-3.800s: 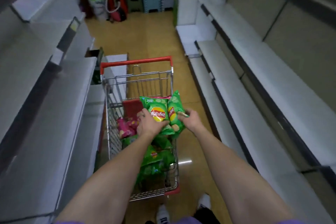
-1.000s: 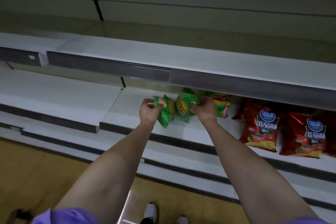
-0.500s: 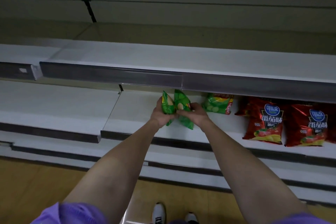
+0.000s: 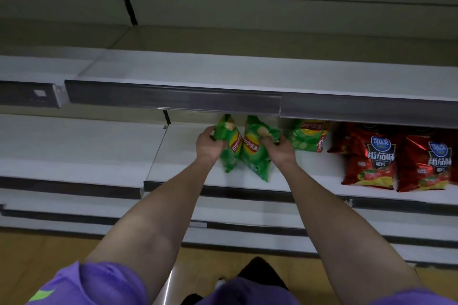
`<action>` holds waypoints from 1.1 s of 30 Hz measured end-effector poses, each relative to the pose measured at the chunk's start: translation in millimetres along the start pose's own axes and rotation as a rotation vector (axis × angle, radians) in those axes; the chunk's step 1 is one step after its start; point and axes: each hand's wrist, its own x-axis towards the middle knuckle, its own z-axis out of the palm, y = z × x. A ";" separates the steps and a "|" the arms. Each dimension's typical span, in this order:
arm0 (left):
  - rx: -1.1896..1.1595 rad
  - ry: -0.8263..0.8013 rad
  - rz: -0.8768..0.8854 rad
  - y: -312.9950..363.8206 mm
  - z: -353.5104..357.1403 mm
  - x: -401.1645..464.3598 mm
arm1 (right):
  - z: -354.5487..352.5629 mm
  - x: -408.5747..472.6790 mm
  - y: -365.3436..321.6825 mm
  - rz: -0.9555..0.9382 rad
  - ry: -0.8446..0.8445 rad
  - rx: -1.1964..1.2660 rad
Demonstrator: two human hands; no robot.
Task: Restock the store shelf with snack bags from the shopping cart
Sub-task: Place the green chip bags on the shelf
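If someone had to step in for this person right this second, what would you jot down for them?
Left hand: grips a green chip bag over the shelf.
Right hand: grips a second green bag beside it.
Both bags stand on or just above the shelf, not yet released.
Done: another green bag lies on the shelf to their right, then red tomato chip bags.
Left: let go of both bags beside that green one. The cart is out of view, so what remains in it cannot be told.

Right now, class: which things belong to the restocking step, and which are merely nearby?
In the job: left hand; right hand; left green bag; right green bag; shelf.

Merely nearby: third green bag; red bags.
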 end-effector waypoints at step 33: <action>0.068 0.072 -0.011 -51.6 9.9 111.1 | 78.3 130.3 37.5 -0.202 0.034 -0.144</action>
